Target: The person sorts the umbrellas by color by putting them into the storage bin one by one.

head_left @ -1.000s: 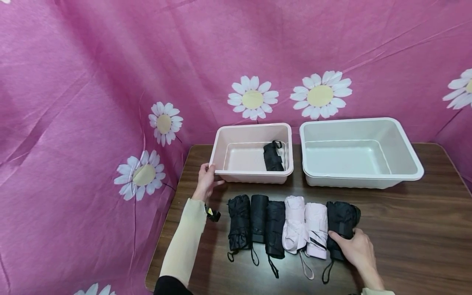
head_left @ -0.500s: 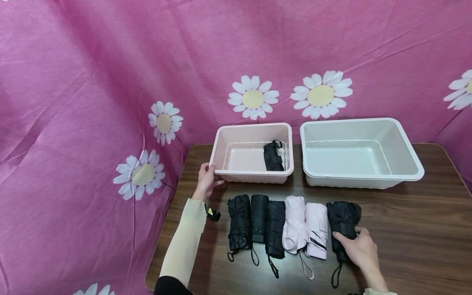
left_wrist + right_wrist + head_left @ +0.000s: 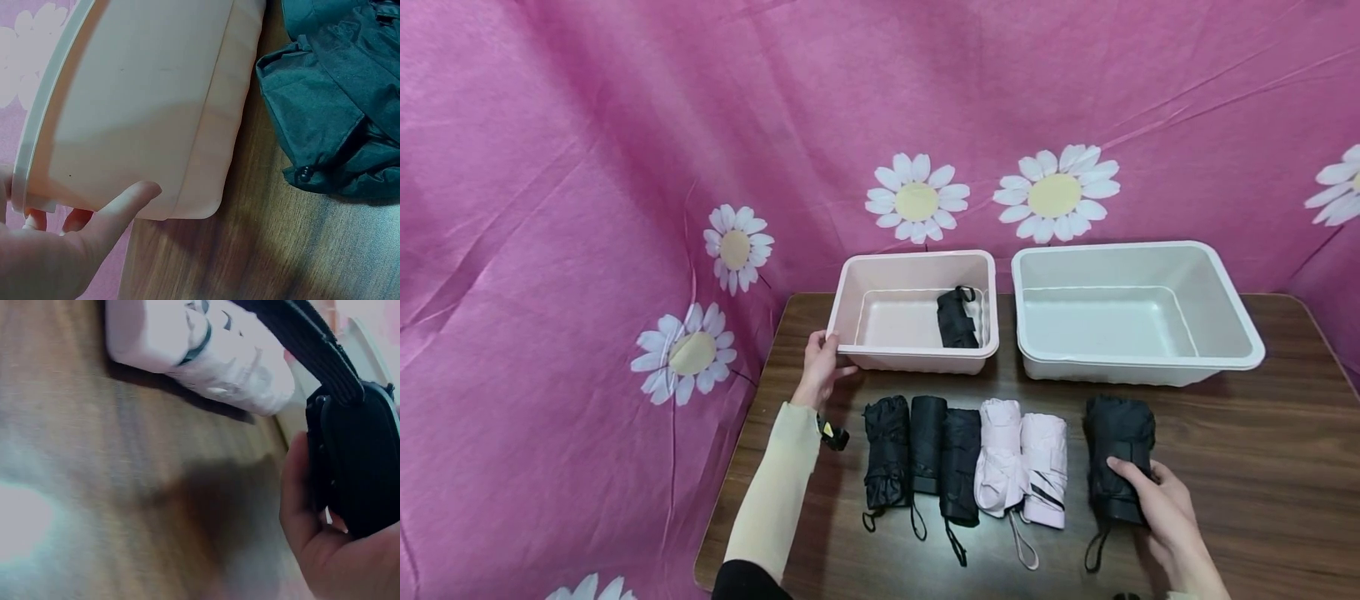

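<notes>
Your right hand point(image 3: 1168, 508) wraps round a black umbrella point(image 3: 1116, 425) at lower right, clear of the row point(image 3: 960, 471), while your left hand point(image 3: 820, 367) clasps the pink bin point(image 3: 917, 353) left of centre, probably to steady it.

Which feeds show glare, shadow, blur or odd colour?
Right wrist: a white glare patch on the table, a dark shadow near the right hand, wood grain blurred; left wrist: shadow across the pink bin, a black umbrella tinted teal; head: mostly crisp.

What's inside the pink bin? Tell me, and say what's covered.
A folded black umbrella lies toward the right end of the pink bin. The near rim hides whatever lies just behind it.
</notes>
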`<state>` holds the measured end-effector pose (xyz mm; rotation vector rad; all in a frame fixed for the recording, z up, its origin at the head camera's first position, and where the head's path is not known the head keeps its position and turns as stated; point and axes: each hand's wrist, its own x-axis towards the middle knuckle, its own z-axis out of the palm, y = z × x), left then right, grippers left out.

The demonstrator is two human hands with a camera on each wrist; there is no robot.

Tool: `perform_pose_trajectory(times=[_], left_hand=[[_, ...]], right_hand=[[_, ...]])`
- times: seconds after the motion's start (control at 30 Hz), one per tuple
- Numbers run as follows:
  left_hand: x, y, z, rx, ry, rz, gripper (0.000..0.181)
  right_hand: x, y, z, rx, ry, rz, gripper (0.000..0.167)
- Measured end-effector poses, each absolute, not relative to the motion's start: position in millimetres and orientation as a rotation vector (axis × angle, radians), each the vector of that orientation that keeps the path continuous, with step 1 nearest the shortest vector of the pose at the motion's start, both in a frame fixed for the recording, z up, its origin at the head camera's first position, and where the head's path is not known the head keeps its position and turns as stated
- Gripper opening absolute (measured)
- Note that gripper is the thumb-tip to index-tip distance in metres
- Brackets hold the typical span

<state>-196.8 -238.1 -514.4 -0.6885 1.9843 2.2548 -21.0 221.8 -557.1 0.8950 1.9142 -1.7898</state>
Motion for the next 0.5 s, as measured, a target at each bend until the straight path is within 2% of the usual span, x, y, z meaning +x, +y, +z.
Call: perform_pose_trajectory(times=[0.17, 0.23, 0.33, 0.5], left_hand=[[-196, -238, -513, -0.694, 1.987, 2.249, 0.035], [-196, -238, -513, -0.695, 1.983, 2.251, 0.035], [-196, -238, -513, -0.697, 1.985, 2.249, 0.035], [-196, -238, -514, -0.695, 1.979, 2.256, 0.034]], right_hand=[[-19, 225, -550, 0.766, 1.740, -2.034, 0.023], [-18, 224, -548, 0.678, 1.701, -2.114, 0.016], [-17, 220, -544, 0.539, 1.667, -2.203, 0.016], [-18, 212, -536, 0.326, 1.615, -2.309, 0.026]])
